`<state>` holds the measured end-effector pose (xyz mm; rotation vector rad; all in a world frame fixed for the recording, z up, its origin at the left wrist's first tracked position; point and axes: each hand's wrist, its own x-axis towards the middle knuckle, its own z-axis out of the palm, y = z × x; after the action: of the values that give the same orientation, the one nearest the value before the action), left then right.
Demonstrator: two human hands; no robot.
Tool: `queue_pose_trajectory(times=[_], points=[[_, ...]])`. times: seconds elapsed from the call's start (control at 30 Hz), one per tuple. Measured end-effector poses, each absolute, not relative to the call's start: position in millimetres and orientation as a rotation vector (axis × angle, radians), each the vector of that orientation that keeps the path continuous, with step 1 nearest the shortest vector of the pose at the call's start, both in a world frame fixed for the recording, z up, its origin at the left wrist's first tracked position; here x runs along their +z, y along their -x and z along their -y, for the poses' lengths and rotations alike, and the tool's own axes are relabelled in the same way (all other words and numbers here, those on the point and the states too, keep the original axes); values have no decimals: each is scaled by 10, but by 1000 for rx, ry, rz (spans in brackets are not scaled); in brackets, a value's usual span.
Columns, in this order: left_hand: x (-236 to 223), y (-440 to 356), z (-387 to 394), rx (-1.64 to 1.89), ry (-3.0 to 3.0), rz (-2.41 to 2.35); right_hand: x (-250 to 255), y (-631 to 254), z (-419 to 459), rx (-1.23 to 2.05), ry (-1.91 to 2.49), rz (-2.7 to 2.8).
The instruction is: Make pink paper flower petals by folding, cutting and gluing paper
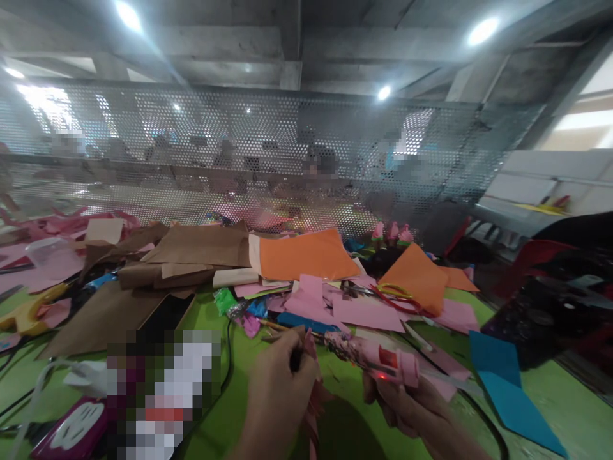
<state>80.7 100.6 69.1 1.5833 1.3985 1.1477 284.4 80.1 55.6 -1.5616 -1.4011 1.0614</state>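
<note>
In the head view, my right hand (407, 402) is wrapped around a pink glue gun (378, 358) with a small red light on its side. The gun's darkened nozzle end points left, close to my left hand (282, 383). Closed fingers of that hand grip a folded strip of pink paper (312, 409), which hangs down beside the wrist. A thin brown stick (272, 325) shows just beyond the left fingers; I cannot tell whether they hold it. A clear glue stick (453, 380) seems to extend behind the gun.
Pink paper sheets (368, 313), orange sheets (306, 254), brown paper (201, 243) and scissors (397, 292) clutter the green table (215, 396). Folded blue card (514, 396) lies right. Yellow tape-dispenser-like object (36, 313) and purple device (71, 428) lie left. Behind stands a perforated metal screen (268, 140).
</note>
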Motion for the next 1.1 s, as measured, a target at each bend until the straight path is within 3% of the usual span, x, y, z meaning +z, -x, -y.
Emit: queue_pose_trajectory(times=[1.1], points=[[665, -799, -1028, 1170, -1547, -1394, 679, -2798, -727, 1092, 1509, 1448]])
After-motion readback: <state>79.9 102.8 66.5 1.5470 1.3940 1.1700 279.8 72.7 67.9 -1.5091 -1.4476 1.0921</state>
